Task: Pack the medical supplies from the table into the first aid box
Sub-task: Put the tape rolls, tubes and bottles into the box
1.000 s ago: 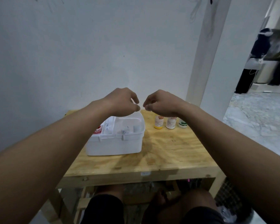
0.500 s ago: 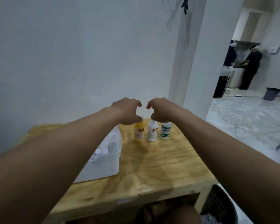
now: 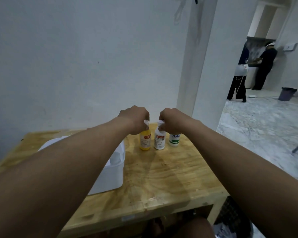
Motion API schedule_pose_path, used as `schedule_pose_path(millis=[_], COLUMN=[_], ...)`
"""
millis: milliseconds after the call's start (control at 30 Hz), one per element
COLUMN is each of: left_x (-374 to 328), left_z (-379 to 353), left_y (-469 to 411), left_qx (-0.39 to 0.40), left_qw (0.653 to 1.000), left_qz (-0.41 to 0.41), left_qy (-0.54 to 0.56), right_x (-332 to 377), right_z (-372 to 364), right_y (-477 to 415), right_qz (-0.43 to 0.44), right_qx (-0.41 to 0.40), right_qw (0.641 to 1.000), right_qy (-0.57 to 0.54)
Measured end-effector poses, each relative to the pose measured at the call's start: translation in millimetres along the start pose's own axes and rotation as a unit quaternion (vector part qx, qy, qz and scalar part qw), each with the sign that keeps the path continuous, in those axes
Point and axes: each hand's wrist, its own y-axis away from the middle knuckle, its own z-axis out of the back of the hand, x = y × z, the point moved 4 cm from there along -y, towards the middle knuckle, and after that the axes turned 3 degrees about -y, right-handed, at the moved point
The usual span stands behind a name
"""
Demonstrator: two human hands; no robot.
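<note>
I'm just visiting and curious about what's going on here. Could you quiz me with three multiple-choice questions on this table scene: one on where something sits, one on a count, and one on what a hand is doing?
1. Where is the first aid box relative to the yellow bottle?
A) to its left B) to its right C) on top of it

2. How many bottles stand on the table?
A) two B) three C) five

3. What is the left hand doing?
A) lying flat on the table B) gripping the yellow bottle's top C) lifting the box

Answers:
1 A: the box sits left of the bottle row.
2 B: there is the yellow bottle, a white bottle and a green-labelled bottle.
3 B: its fingers curl round the cap, and the right hand grips the white bottle's top.
</note>
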Motion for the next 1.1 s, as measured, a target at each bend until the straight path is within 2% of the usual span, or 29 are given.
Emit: schedule_pose_path(millis=[167,367,700,1100], left_x=[3,9,37,73], left_z=[10,54,125,105], left_y=[7,29,96,123], left_qx=[-0.015,-0.062,-0.113,-0.095], left_qw=[1.0,0.998,0.992,0.988], left_qz=[0.0,0.015,0.063,0.114], left_qy=[0.011,0.016,-0.003,-0.031], right_x=[5,22,84,137], right_z=[12,52,122,115], right_y=[6,18,51,51], right_qz=[0.004,0.022,0.061,0.096], right_qx=[-0.018,-0.053,-0.092,-0.069], right_qw=[1.0,0.998,0.993,0.989], right_qy=[0.0,-0.012,-0.045,-0.087])
